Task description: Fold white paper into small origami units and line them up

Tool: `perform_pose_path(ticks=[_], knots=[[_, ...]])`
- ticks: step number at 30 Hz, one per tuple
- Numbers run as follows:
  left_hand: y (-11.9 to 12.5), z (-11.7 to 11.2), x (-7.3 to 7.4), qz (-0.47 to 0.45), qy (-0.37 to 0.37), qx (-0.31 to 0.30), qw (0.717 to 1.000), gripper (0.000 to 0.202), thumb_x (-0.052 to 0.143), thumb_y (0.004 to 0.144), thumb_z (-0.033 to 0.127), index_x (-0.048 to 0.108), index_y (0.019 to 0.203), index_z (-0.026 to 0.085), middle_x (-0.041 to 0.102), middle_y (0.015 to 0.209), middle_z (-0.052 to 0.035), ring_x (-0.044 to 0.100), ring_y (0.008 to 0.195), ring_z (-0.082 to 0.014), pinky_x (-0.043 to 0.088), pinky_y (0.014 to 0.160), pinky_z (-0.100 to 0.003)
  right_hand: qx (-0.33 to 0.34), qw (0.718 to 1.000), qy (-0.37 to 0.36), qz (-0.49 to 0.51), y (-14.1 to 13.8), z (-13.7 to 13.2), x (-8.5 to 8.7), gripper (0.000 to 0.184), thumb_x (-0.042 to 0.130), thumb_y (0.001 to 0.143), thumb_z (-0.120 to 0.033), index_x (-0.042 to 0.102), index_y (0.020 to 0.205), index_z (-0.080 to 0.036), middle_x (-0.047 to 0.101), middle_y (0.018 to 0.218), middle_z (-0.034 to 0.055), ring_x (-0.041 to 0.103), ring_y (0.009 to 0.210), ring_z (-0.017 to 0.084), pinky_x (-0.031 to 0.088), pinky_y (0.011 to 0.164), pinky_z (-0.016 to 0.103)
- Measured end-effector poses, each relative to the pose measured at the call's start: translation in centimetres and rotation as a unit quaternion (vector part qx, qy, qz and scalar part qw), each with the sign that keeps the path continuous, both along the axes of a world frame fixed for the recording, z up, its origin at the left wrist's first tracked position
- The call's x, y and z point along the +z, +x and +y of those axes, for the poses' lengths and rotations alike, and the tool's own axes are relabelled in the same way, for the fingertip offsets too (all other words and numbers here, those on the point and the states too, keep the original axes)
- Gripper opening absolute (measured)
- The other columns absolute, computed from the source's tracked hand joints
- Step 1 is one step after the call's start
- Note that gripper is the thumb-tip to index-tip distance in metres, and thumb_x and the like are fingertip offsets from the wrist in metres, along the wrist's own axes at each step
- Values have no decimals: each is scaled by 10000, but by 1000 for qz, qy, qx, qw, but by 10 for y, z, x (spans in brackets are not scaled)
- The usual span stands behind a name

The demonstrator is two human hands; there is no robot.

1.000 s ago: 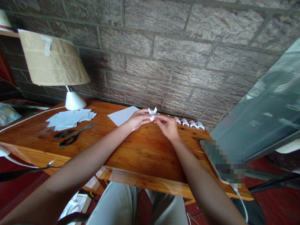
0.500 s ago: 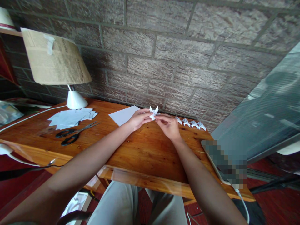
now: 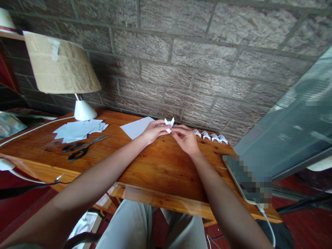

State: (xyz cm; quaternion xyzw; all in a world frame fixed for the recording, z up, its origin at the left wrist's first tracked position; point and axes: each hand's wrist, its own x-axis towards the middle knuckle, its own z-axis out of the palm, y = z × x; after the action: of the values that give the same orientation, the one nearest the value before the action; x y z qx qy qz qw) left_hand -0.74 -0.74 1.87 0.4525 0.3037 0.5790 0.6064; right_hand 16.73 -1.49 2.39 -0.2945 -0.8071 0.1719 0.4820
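Observation:
Above the far part of the wooden table, a small white folded paper piece with two upright points is held between my hands. My left hand pinches its left side between thumb and fingers. My right hand grips its lower right side with the fingertips, which hide part of it. A flat white sheet of paper lies on the table behind my left hand. To the right of my right hand stands a row of several similar folded paper pieces along the table's back edge.
On the left of the table lie black-handled scissors and a pile of white paper pieces. A lamp stands behind them. A pixelated device with a white cable rests at the right edge. A stone-block wall rises behind.
The folded paper piece has shifted very slightly left and tilted a little in my fingers. Both hands keep their hold, and everything else stays where it was.

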Motion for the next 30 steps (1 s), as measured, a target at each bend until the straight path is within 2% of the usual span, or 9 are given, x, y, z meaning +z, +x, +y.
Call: perform_pose_path(ticks=[2,5,8,10,18,30], knots=[[0,0,0,-4,2,1,1000,322,834,596,242,689,864,140,700,847,-40,659,822,-152,498,899,-375,7,999,-42,25,-2,2,-3,204,613,832,-336,707,984,-238,699,946,52,656,769,155,533,684,286],[1,1,-1,-8,11,3,1000,322,834,594,241,684,861,141,700,849,-38,661,817,-154,503,899,-387,19,984,-145,105,-5,7,-8,306,660,781,-392,673,1032,-217,709,896,45,661,718,150,542,650,283],[1,3,-2,-5,24,7,1000,330,834,593,257,675,858,141,701,842,-38,663,803,-154,512,887,-391,29,959,-236,153,-7,10,-12,298,711,718,-414,696,910,-187,717,810,44,671,703,159,547,648,289],[2,3,-2,1,31,13,999,357,836,587,271,668,874,143,705,839,-38,664,796,-155,519,873,-388,34,949,-264,167,-7,10,-13,280,726,697,-413,700,851,-180,719,782,42,679,701,161,546,659,291],[3,1,0,4,41,30,999,400,845,562,286,654,885,147,713,829,-39,668,785,-163,532,814,-359,42,927,-312,202,-6,9,-7,254,729,694,-404,708,826,-189,726,832,45,688,719,152,514,606,234],[5,-1,-1,28,84,40,995,429,845,550,334,656,880,134,715,846,-53,668,791,-187,527,833,-420,27,933,-304,190,-6,10,-6,309,780,629,-453,739,767,-180,720,732,36,640,631,133,499,601,248]])
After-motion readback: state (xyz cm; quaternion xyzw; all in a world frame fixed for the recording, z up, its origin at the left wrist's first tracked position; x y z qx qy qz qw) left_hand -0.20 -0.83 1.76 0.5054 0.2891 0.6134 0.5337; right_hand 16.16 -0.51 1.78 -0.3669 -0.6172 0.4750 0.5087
